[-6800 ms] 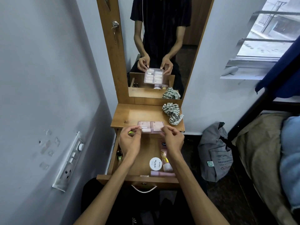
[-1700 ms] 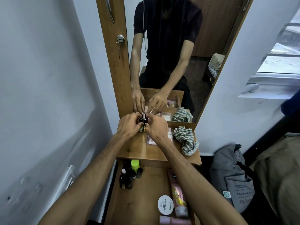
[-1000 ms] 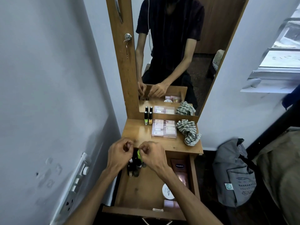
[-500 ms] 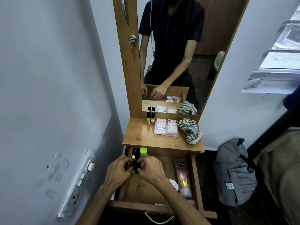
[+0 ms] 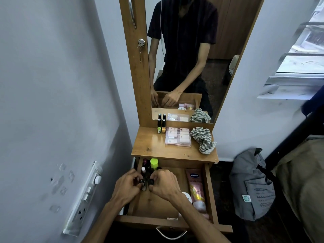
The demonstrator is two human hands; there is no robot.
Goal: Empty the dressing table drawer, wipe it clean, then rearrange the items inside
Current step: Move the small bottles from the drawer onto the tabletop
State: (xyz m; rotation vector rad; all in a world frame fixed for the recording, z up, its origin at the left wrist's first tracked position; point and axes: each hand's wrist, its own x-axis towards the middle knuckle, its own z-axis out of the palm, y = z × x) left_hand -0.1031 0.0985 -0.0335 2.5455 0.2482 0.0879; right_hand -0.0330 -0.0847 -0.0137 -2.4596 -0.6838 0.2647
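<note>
Drawer [image 5: 208, 193] stands pulled out at six o'clock below the dressing table top [image 5: 157, 148], only partly emptied. Head view, the only one supplied: left hand [image 5: 127, 185] and right hand [image 5: 165, 184] meet over the drawer's rear left part, the fingers of both curled inward and pinching small dark bottles [image 5: 146, 182] between them; how many bottles are held cannot be told, since the fingers cover them. More bottles remain at twelve o'clock from the hands, among them a green-capped bottle [image 5: 154, 163] and a white-capped bottle [image 5: 143, 170], standing close together in the corner. A pink tube [image 5: 195, 185] lies along the drawer's right wall at three o'clock from the hands, with a white jar [image 5: 186, 196] just beside it, partly hidden by the right wrist. On the top, two nail polish bottles [image 5: 161, 126] stand upright against the mirror [image 5: 192, 58], a flat pink box [image 5: 178, 137] lies beside them, and a striped cloth [image 5: 203, 140] sits crumpled at the right. Assessment: emptying is in progress; wiping has not begun. Risks: lifting several small bottles in one shared grip may let one slip and fall into the drawer or onto the floor; the hands could topple the crowded corner bottles; a cramped top leaves little room for the rest.
</note>
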